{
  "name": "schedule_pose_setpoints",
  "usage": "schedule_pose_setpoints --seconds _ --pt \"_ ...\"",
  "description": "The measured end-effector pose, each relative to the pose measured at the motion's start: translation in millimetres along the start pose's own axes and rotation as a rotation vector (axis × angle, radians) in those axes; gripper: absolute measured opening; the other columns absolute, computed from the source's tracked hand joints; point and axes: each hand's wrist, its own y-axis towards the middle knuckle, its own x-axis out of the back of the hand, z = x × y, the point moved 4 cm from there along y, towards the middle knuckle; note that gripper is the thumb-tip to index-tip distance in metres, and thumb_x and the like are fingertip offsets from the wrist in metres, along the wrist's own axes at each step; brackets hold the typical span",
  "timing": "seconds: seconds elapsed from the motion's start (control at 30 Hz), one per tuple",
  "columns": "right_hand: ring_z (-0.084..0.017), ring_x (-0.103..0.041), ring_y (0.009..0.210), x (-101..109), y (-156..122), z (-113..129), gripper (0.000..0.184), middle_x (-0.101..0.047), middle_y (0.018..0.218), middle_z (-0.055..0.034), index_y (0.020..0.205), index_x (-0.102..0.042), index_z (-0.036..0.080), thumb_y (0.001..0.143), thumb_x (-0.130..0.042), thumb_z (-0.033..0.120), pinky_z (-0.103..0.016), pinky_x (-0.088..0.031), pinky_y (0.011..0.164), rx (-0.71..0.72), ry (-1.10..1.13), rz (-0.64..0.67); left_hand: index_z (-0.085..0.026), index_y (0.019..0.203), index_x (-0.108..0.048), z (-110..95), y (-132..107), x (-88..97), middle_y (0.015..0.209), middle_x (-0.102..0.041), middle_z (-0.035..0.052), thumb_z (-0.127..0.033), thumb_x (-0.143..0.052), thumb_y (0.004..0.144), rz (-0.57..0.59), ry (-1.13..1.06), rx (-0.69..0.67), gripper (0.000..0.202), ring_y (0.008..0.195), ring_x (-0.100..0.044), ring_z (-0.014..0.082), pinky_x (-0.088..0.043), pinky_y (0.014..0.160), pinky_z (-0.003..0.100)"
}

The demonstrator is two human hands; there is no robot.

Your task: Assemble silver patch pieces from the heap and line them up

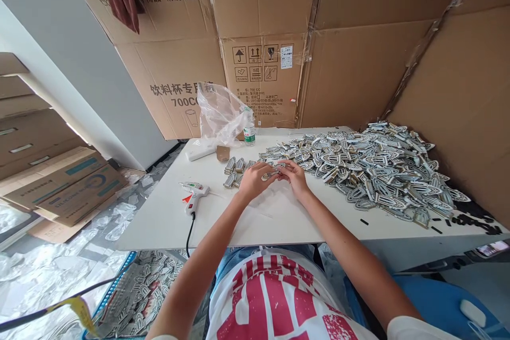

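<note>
Both hands are close together over the white table (159, 223). My left hand (255, 181) and my right hand (294, 178) have their fingers closed around a small flat grey-and-white piece (272, 173), partly hidden by the fingers. It resembles the striped, rounded pieces in the large pile (358, 162) to the right of my right hand. Beside my left hand lies a small group of similar pieces (231, 172). Further left, a white hot glue gun (195, 199) with an orange trigger rests on the table. Thin clear film seems to lie under my wrists.
Behind stand tall cardboard sheets (358, 64). A clear plastic bag (219, 117), a bottle with a green label (249, 135) and a white power strip (201, 152) are at the back. Small black strips (474, 220) lie at right. Below left is a blue basket (113, 281) of pieces.
</note>
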Motion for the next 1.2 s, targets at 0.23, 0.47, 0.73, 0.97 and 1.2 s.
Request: schedule_pose_setpoints --seconds 0.23,0.47,0.73,0.97,1.2 --pt "-0.021 -0.071 0.062 -14 -8 0 0.046 -0.074 0.069 -0.0003 0.103 -0.076 0.023 0.075 -0.091 0.055 -0.03 -0.052 0.055 0.004 -0.111 0.141 -0.027 0.095 -0.084 9 -7 22.6 0.097 -0.085 -0.0001 -0.044 -0.079 0.095 0.14 0.058 0.139 0.018 0.085 -0.077 0.0183 -0.053 0.078 0.028" --pt "-0.014 -0.059 0.051 -4 -3 5 0.042 -0.077 0.077 -0.0025 0.099 -0.07 0.022 0.086 -0.077 0.061 -0.026 -0.042 0.047 0.098 -0.154 -0.019 -0.027 0.094 -0.084 39 -28 68.6 0.102 -0.085 0.0019 -0.039 -0.075 0.093 -0.04 0.291 0.411 0.015 0.094 -0.077 0.0231 -0.053 0.086 0.032" --pt "-0.012 -0.052 0.051 21 3 1 0.033 -0.069 0.068 0.0013 0.09 -0.065 0.021 0.081 -0.074 0.053 -0.024 -0.038 0.048 0.111 -0.207 -0.335 -0.026 0.092 -0.082 51 -45 67.7 0.102 -0.083 0.0046 -0.039 -0.073 0.09 0.105 0.462 0.559 0.015 0.096 -0.075 0.0251 -0.049 0.081 0.033" --pt "-0.013 -0.051 0.051 25 7 -9 0.033 -0.067 0.066 0.0022 0.089 -0.065 0.022 0.077 -0.073 0.052 -0.026 -0.038 0.05 0.05 -0.201 -0.382 -0.027 0.093 -0.081 45 -43 65.1 0.104 -0.082 0.0052 -0.039 -0.072 0.093 0.171 0.465 0.586 0.015 0.098 -0.075 0.0253 -0.049 0.081 0.032" --pt "-0.019 -0.057 0.058 41 12 -17 0.023 -0.068 0.072 -0.0007 0.089 -0.064 0.023 0.08 -0.063 0.045 -0.031 -0.044 0.057 0.037 -0.344 -0.498 -0.026 0.093 -0.079 47 -46 62.7 0.105 -0.08 0.0063 -0.043 -0.07 0.094 0.13 0.479 0.541 0.019 0.099 -0.074 0.0254 -0.05 0.081 0.032"
